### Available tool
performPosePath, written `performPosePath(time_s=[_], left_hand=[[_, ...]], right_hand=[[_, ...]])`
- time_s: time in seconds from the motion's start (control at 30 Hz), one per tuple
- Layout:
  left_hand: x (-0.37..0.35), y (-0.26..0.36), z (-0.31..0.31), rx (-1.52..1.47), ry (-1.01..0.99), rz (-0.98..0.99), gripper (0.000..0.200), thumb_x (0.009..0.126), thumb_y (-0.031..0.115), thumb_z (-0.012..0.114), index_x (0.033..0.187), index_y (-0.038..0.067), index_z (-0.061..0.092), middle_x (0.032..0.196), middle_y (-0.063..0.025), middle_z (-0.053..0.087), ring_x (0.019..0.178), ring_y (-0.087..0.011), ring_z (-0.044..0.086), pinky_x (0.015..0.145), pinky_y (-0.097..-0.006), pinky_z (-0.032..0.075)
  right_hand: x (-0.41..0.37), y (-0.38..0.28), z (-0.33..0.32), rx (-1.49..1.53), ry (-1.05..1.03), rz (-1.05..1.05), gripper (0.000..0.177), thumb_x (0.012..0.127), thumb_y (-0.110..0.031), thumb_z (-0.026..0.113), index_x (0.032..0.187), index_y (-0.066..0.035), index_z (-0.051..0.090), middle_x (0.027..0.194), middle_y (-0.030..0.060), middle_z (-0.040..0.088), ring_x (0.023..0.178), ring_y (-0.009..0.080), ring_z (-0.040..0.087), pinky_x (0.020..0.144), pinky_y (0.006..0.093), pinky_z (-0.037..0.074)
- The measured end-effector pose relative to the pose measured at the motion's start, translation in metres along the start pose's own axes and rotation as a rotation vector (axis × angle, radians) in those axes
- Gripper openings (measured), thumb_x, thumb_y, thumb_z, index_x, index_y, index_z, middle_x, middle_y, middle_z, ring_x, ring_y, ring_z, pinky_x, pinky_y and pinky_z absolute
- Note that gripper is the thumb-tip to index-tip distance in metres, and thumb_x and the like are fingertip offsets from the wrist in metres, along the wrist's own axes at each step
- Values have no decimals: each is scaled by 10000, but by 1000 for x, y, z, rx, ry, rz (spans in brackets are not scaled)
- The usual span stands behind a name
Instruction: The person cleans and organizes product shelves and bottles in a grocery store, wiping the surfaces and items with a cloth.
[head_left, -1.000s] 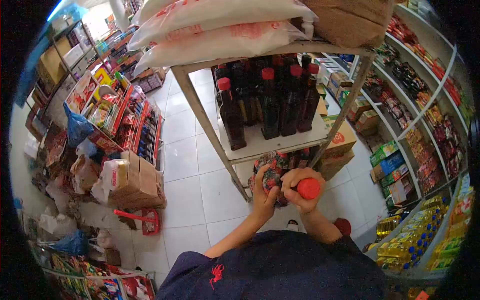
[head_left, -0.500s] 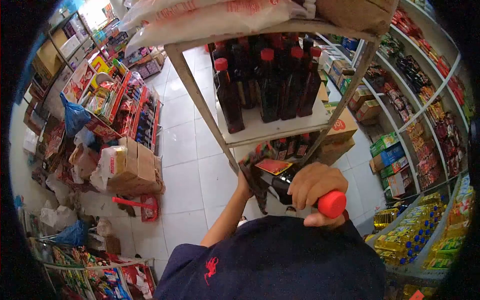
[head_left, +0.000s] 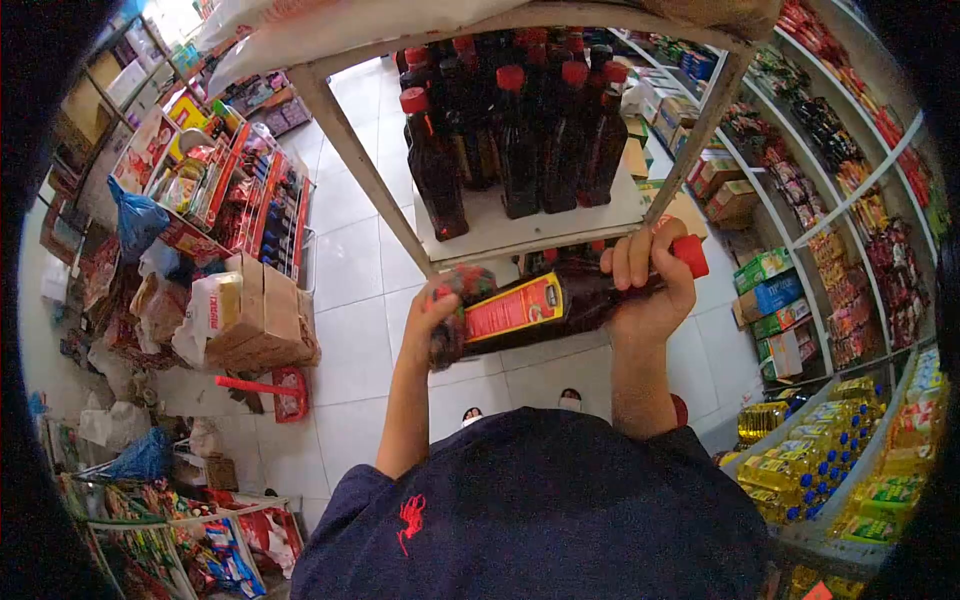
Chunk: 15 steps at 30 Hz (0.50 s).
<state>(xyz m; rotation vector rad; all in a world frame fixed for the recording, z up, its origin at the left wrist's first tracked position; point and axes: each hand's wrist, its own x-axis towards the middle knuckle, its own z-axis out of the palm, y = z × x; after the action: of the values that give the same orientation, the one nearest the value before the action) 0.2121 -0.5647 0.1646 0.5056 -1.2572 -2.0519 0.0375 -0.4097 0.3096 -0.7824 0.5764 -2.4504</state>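
A dark bottle (head_left: 590, 298) with a red cap and a red-and-yellow label lies almost level in front of my chest. My right hand (head_left: 655, 290) is closed round its neck, just below the cap. At the base end, my left hand (head_left: 432, 312) grips a crumpled dark cloth (head_left: 466, 288) with red and green patches, pressed against the bottle. The cloth hides the bottle's bottom. Just beyond, several dark red-capped bottles (head_left: 520, 150) stand upright on a white shelf (head_left: 530, 232).
The rack's metal post (head_left: 365, 165) rises left of the bottles. Brown cartons (head_left: 265, 315) and a red dustpan (head_left: 290, 393) sit to the left. Yellow oil bottles (head_left: 810, 455) and packed shelves (head_left: 800, 190) line the right side. White tiles (head_left: 350, 350) cover the floor.
The bottle has swung from tilted toward me to nearly level, its label now facing up. My right hand has moved up and away from my chest; my left hand and cloth have moved to its base.
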Motion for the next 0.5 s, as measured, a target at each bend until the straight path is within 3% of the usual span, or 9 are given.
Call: performPosePath(time_s=[0.03,0.1,0.17,0.23,0.27,0.3,0.37,0.43,0.5], left_hand=[[-8,25,27,303,-21,37,438,787,263,525,1116,-22,479,953,-90,553,843,-199,526,780,-308,416],[-9,25,46,457,-93,39,406,850,214,451,1170,-33,418,1036,-131,529,920,-258,510,847,-328,380],[-1,-7,49,1092,-303,133,380,908,170,325,1227,-37,337,1124,-193,477,1015,-315,465,894,-350,350],[3,-24,79,884,-296,77,375,932,156,210,1254,-13,299,1190,-232,414,1094,-343,405,936,-364,314],[7,-30,99,673,-307,50,387,931,214,219,1245,15,327,1199,-225,411,1115,-344,387,967,-369,277],[9,-26,124,670,-319,57,387,931,214,219,1245,15,327,1199,-225,411,1115,-344,387,967,-369,277],[8,-8,173,542,-340,286,394,915,270,266,1242,65,350,1187,-227,415,1111,-357,387,980,-372,253],[6,-2,201,553,-362,319,390,881,293,352,1224,108,382,1144,-216,437,1055,-340,426,942,-378,278],[6,-4,215,881,-290,402,454,857,385,371,1171,64,429,1130,-116,487,1017,-245,463,874,-334,336]], right_hand=[[1,-2,-1,25,-46,32,169,692,-152,517,708,-81,365,512,30,352,455,162,376,537,301,365],[-3,-5,-1,-82,-87,89,171,672,-141,522,711,-75,369,512,38,362,454,168,385,531,301,368],[-2,-12,-7,-184,-128,134,176,652,-130,526,714,-69,372,512,45,372,453,174,393,526,301,370],[-2,-18,-23,-154,-75,190,149,642,19,554,692,-22,420,556,77,450,483,180,465,513,301,408],[-1,-23,-30,-150,-56,206,145,643,5,571,698,-16,439,568,77,467,500,174,484,510,292,414],[0,-30,-37,-157,-57,194,145,643,5,571,698,-16,439,568,77,467,500,174,484,510,292,414],[1,-42,-49,-272,39,176,138,657,-3,579,700,-14,448,582,71,481,509,159,488,510,284,414],[-2,-51,-56,-349,81,137,144,655,10,589,705,-18,457,590,65,489,524,149,492,529,276,419],[-8,-55,-63,-427,128,100,153,652,24,600,709,-22,466,598,58,497,540,140,496,548,267,423]])
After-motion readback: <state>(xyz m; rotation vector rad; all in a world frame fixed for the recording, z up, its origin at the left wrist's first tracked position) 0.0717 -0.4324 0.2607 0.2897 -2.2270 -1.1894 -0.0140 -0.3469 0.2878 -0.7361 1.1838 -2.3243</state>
